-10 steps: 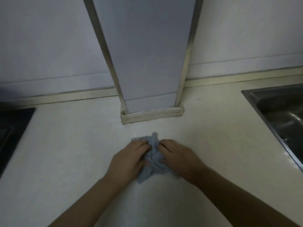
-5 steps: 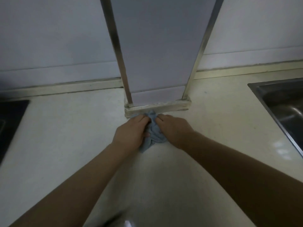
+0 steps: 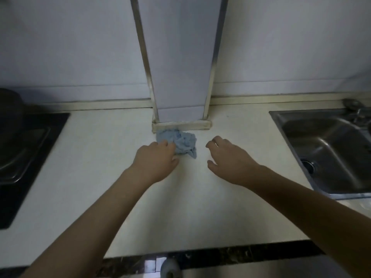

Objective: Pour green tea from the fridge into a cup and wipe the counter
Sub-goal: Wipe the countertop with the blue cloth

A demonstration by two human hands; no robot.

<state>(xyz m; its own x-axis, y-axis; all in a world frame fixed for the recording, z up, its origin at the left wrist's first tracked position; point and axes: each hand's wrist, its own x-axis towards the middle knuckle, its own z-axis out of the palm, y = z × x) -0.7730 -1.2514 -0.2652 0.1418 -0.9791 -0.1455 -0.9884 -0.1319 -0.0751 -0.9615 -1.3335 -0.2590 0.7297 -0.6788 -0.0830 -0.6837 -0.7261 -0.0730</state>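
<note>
A crumpled blue cloth [image 3: 180, 142] lies on the white counter [image 3: 100, 157], pressed against the foot of the grey pillar [image 3: 180, 77]. My left hand [image 3: 156, 161] reaches in from the lower left, its fingertips resting against the cloth's near left edge without clasping it. My right hand [image 3: 230, 159] hovers to the right of the cloth, a small gap away, fingers spread and curled with nothing in them. No cup, tea or fridge shows in this view.
A steel sink [image 3: 325, 153] is sunk into the counter at the right, with a tap base [image 3: 353, 107] behind it. A black hob [image 3: 26, 161] with a dark pot [image 3: 10, 113] sits at the left. The counter's dark front edge [image 3: 220, 255] runs below.
Both hands pushed the cloth forward to the pillar's foot, then drew back. My right hand has let go and moved right; my left hand has loosened its hold.
</note>
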